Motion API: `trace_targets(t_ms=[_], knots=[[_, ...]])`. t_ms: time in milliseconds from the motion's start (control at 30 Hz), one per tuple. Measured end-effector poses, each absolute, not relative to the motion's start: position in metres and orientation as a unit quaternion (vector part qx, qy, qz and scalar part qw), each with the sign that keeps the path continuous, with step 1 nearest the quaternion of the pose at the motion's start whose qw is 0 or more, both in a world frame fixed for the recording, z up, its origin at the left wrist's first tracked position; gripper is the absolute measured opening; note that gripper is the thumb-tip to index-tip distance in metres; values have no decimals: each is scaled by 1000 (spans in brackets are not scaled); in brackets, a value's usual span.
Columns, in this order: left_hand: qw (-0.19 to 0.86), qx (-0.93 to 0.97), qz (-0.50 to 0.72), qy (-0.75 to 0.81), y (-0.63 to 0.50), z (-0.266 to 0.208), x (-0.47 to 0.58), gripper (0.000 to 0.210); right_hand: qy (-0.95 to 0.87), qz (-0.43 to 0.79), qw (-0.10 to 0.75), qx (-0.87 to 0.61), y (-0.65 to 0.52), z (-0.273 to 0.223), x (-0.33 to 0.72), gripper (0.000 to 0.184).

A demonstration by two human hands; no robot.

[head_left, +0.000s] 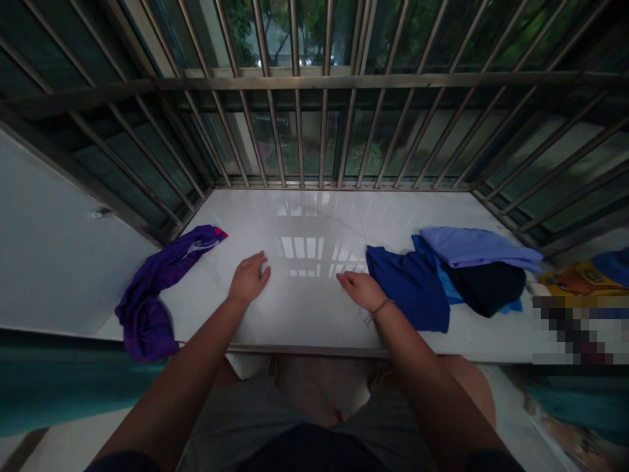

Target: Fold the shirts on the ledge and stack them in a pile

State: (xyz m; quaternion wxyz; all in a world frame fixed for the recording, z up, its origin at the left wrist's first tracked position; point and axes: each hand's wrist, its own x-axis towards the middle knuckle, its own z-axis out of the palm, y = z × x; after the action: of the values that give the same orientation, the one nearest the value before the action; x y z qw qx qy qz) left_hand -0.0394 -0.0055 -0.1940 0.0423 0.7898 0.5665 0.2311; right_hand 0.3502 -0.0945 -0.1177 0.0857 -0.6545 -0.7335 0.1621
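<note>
The dark blue cloth was laid flat on the right-hand side of the white ledge, its longer run, as far as could be judged, slanted from far left to near right. And just beside its left edge was placed the right hand, clearly the nearer of the two! Its fingers were loosely bent, drawn close together and pointed leftward, so the cloth was found to the right, behind knuckles and wrist rather than ahead of the fingertips. Whether anything was pinched under those fingers could not be told; nor could it be told whether the cloth was touched by the wrist, ringed by a thin bracelet.

Across to the left hand: back turned up, fingers stretched forward, thumb spread well apart, nothing seen to be gripped. Beyond it, farther left, a purple cloth was strewn in a bent, crumpled strip, its near end draped at the ledge's front edge.

Out wider on the right, a bright blue cloth was partly covered by a black cloth, itself overlapped by a pale blue folded cloth. At the far right a yellow printed cloth was glimpsed. Behind it all, metal bars were ranged, with greenery seen through the glass.
</note>
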Motion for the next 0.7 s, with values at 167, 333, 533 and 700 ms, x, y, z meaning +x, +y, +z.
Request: trace_targets(t_ms=[167, 333, 533, 700], knots=[[55, 788, 228, 570, -6, -194, -39, 37, -721, 116, 58, -680, -100, -145, 338, 43], [49, 787, 233, 569, -6, -194, -40, 36, -728, 113, 56, -674, -104, -148, 341, 47], [45, 788, 230, 569, -5, -194, -39, 36, -760, 140, 93, -628, -116, -143, 330, 42], [52, 783, 229, 577, -8, -193, -37, 37, -785, 65, 140, -600, -167, -169, 276, 53]])
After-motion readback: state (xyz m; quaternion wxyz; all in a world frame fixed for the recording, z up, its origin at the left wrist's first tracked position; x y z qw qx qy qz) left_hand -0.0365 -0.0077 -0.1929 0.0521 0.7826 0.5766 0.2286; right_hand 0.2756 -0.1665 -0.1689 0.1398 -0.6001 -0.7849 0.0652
